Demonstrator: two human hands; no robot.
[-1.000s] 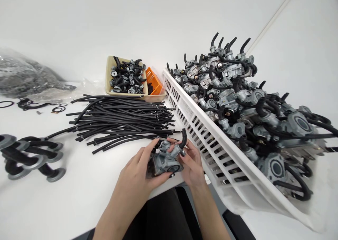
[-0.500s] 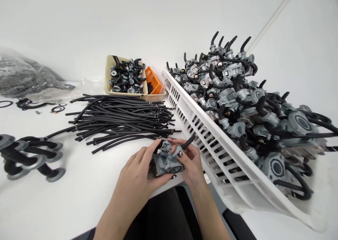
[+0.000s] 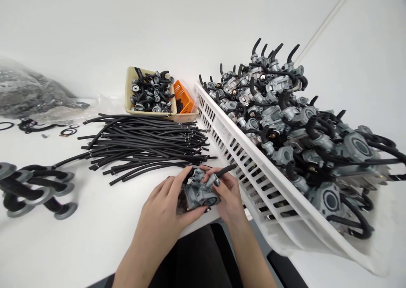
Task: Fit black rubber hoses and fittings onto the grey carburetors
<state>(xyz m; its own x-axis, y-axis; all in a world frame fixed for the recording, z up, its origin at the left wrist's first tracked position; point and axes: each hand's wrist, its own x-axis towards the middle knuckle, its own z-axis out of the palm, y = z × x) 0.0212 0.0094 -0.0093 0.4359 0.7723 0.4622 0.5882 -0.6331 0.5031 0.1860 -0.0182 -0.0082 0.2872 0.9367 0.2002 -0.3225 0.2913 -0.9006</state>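
Observation:
A grey metal carburetor rests at the near edge of the white table, held between both my hands. My left hand wraps its left side, fingers curled over the top. My right hand grips its right side, thumb and fingers pinching a short black hose that sticks out to the right from the carburetor's top. A pile of long black hoses lies just beyond my hands.
A white slotted crate heaped with carburetors fills the right side. At the back stand a beige tray of small black-and-metal fittings and an orange basket. Black curved pipes with grey flanges lie left; a plastic bag sits far left.
The short black hose on the carburetor has swung from upright to pointing right and nearly level. My right hand's fingers have shifted along it; the carburetor has stayed in place.

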